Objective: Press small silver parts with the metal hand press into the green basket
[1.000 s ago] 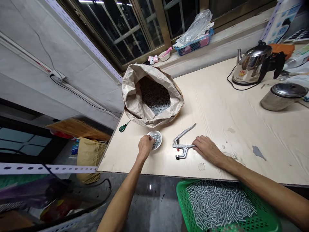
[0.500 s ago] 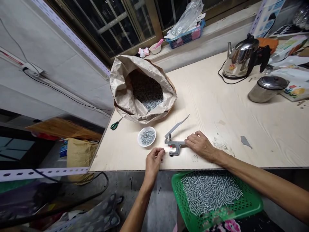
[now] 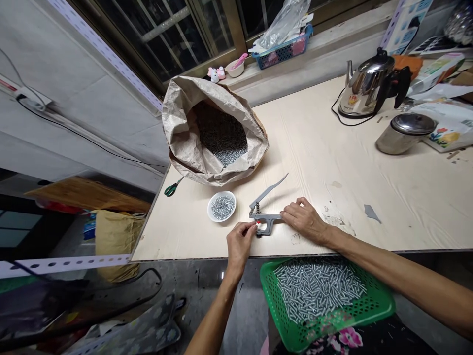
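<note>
A pair of grey press pliers (image 3: 267, 217) lies on its side near the table's front edge, its lever raised and a small coil spring at the hinge. My right hand (image 3: 306, 223) is closed around the end of its lower handle. My left hand (image 3: 238, 245) is pinched at the jaw, beside a small red part; whatever lies between the fingertips is too small to make out. Just behind my left hand stands a white bowl (image 3: 209, 209) of small metal pieces. A green basket (image 3: 384, 310) below the table edge holds many small metal springs (image 3: 321, 288).
A large open sack (image 3: 177, 128) of small metal pieces stands at the back left, with green-handled scissors (image 3: 171, 190) beside it. A kettle (image 3: 364, 88) and a lidded metal pot (image 3: 395, 138) stand at the right. A blue basket (image 3: 284, 55) sits on the windowsill.
My left hand has moved right, from beside the pliers to their jaw, fingers still pinched. My right hand keeps its hold on the handle. The view has shifted slightly.
</note>
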Available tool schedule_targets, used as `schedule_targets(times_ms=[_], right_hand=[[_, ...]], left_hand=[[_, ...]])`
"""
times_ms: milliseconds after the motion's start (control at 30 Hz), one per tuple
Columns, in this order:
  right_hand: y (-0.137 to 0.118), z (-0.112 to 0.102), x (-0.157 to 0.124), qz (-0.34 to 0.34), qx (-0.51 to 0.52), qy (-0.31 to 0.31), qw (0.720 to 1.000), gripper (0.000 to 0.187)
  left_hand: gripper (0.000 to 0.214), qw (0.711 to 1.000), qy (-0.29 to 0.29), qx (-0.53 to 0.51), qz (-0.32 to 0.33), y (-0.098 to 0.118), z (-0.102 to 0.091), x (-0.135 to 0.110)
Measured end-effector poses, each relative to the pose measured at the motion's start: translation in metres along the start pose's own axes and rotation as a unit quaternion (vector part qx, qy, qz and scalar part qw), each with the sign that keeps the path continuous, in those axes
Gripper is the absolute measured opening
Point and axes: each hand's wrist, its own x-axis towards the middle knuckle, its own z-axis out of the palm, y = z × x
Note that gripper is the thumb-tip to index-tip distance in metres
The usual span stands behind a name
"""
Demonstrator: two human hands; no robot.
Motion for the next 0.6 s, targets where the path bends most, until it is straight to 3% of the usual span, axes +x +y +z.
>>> schedule_targets(times_ms=[167, 333, 600], right_hand=[[0.0, -0.001, 0.001, -0.005, -0.019, -0.006, 1.0, 0.026], [0.0, -0.002, 0.002, -0.01, -0.032, -0.011, 0.999, 0.027], [-0.001, 0.002, 0.001, -0.017, -0.034, -0.019, 0.999, 0.025]], left_hand=[[0.018, 0.999, -0.015, 0.032, 0.024, -0.003, 0.003, 0.001], [0.021, 0.999, -0.035, 0.033, -0.023, -0.01, 0.003, 0.004], [0.03, 0.986, -0.128, 0.002, -0.104, -0.018, -0.001, 0.013]])
